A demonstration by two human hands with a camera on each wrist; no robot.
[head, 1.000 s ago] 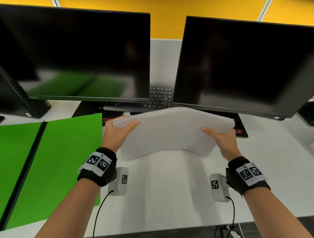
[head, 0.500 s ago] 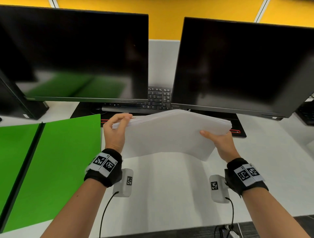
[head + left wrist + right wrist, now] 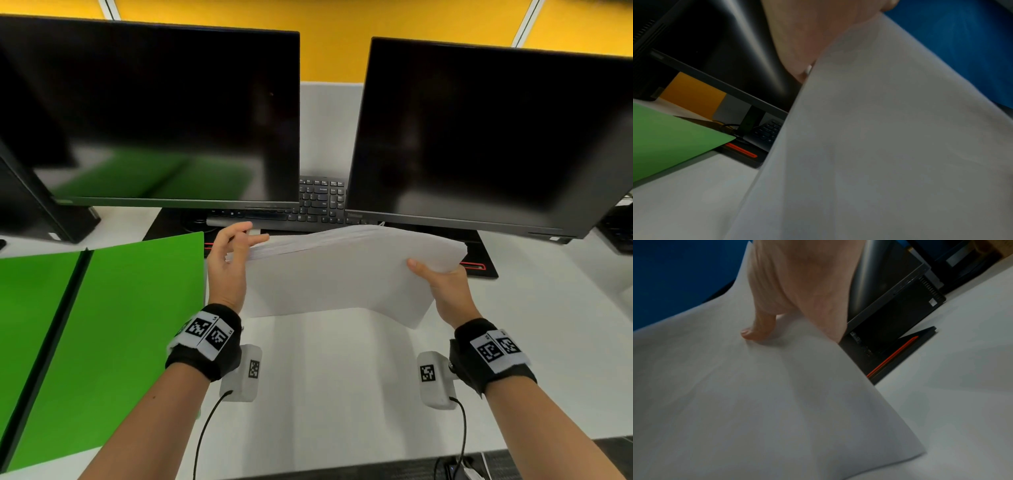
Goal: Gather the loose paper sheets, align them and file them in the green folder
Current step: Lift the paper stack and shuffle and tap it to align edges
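A stack of white paper sheets (image 3: 342, 274) hangs bowed above the white desk, in front of the monitors. My right hand (image 3: 442, 277) grips its right edge, thumb (image 3: 756, 332) on top and the other fingers underneath. At the stack's left edge, my left hand (image 3: 233, 246) has relaxed, loosely spread fingers and grips nothing. A fingertip (image 3: 803, 71) shows beside the paper (image 3: 879, 146) there. The green folder (image 3: 120, 325) lies open flat on the desk, left of my left hand, its black spine (image 3: 51, 342) running diagonally. The sheets (image 3: 756, 402) fill most of both wrist views.
Two dark monitors (image 3: 154, 113) (image 3: 486, 137) stand close behind the stack, with a black keyboard (image 3: 318, 202) between them. A black stand base with a red stripe (image 3: 479, 267) lies under the right monitor. Bare white desk (image 3: 342, 377) lies below the sheets.
My left hand has let go of the stack's left edge; its thumb came off the top and the fingers spread. The right hand keeps its grip, and the stack sits slightly higher and to the right.
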